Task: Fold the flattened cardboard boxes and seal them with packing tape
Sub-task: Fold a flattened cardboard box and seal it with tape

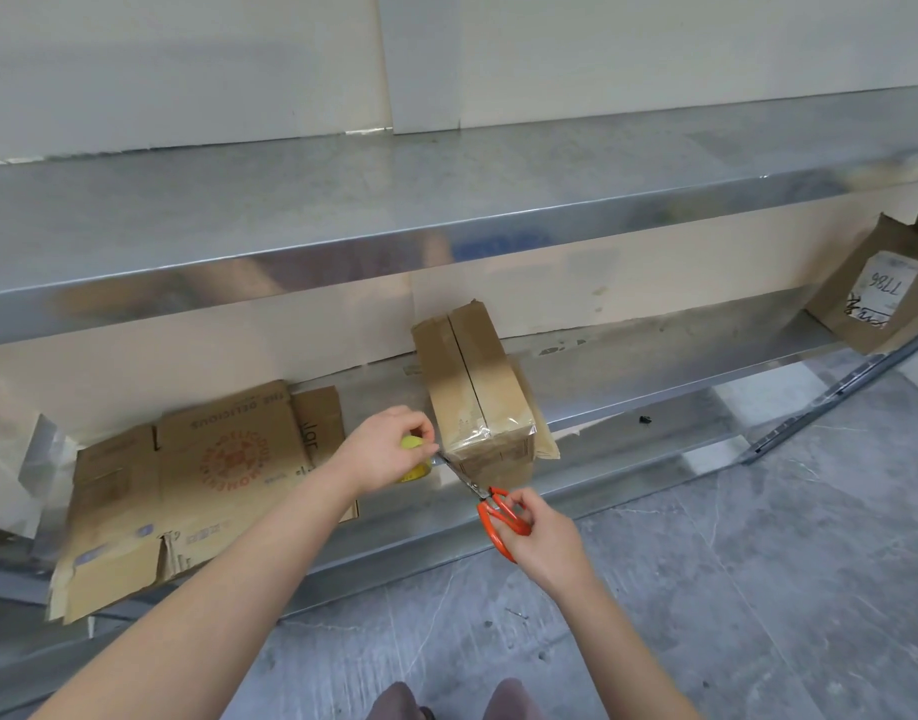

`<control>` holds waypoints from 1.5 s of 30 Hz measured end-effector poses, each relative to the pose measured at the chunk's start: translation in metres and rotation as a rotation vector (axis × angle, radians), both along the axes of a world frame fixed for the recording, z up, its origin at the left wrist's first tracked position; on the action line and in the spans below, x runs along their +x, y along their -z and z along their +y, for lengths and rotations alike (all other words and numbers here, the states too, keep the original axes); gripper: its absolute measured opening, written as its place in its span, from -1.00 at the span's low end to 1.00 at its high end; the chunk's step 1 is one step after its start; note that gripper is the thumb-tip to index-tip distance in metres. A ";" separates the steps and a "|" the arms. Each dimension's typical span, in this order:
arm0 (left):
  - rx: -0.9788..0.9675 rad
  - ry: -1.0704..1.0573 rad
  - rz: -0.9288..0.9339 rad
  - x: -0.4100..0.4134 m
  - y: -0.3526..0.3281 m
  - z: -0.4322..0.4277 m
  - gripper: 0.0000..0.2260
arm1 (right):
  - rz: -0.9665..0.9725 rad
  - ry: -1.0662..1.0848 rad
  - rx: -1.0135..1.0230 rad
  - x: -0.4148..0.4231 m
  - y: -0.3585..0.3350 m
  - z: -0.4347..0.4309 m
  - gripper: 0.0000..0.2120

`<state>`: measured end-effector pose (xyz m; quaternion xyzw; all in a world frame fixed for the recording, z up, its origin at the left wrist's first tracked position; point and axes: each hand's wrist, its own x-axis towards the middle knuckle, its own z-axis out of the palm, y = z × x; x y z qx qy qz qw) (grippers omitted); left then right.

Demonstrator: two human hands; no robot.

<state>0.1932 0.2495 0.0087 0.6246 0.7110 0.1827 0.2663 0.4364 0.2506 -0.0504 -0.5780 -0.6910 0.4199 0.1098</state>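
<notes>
At the left of the lower shelf [628, 376] lies a flattened box [187, 485], brown and printed, with an orange round emblem, its flaps reaching the shelf's front edge.

Just right of it, your left hand [389, 449] holds a yellow-green tape roll [413, 444]; your fingers [420, 426] are curled round the roll, close to the near left corner of the folded box [472, 387].

That folded box stands mid-shelf, plain brown, its top flaps shut with a dark seam between them. Its long axis runs from the shelf's front edge back toward the wall, and the seam runs the same way. Clear tape [480, 433] shines over the near end, which faces you and overhangs the front edge a little.

The orange-handled scissors [493, 504] point up and left, with the blade tips in the gap between roll and box. The blades look nearly closed. Your right hand [545, 532] grips the handles, fingers [519, 498] hooked through the loops.

Far right, well apart, a labelled box [883, 293] rests on the shelf's end.
</notes>
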 end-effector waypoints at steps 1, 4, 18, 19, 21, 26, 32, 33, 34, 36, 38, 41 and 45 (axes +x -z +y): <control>0.010 0.005 0.002 0.000 0.001 0.001 -0.92 | -0.022 -0.016 0.025 0.002 0.003 0.003 -0.68; 0.023 0.002 -0.007 0.000 0.004 0.006 -0.91 | -0.098 -0.062 0.075 0.010 0.009 0.006 -0.44; 0.081 -0.098 -0.034 0.010 0.010 -0.001 -0.90 | -0.128 0.211 0.345 0.123 0.002 0.095 -0.66; 0.085 -0.105 -0.024 0.011 0.009 -0.001 -0.90 | -0.169 0.210 0.365 0.119 0.003 0.108 -0.65; 0.081 -0.115 -0.017 0.013 0.007 -0.001 -0.89 | -0.200 0.174 0.351 0.108 0.007 0.136 -0.62; 0.074 -0.196 -0.051 0.021 0.010 -0.003 -0.70 | -0.248 0.044 0.257 0.078 0.030 0.193 -0.52; 0.082 -0.285 -0.074 0.029 0.010 -0.007 -0.65 | -0.309 -0.177 0.218 0.058 0.044 0.236 -0.43; 0.074 -0.292 -0.074 0.028 0.011 -0.006 -0.66 | -0.327 -0.229 0.239 0.060 0.044 0.238 -0.41; 0.069 -0.295 -0.072 0.028 0.011 -0.005 -0.67 | -0.358 -0.282 0.270 0.063 0.043 0.238 -0.40; 0.064 -0.288 -0.062 0.028 0.011 -0.002 -0.68 | -0.372 -0.340 0.343 0.073 0.039 0.231 -0.41; 0.061 -0.270 -0.069 0.030 0.010 0.002 -0.69 | -0.284 -0.333 0.379 0.084 0.032 0.215 -0.45; 0.055 -0.236 -0.078 0.035 0.010 0.010 -0.71 | -0.083 -0.322 0.381 0.096 0.017 0.173 -0.52; 0.059 -0.176 -0.080 0.043 0.010 0.018 -0.73 | 0.180 -0.265 0.299 0.072 -0.021 0.122 -0.50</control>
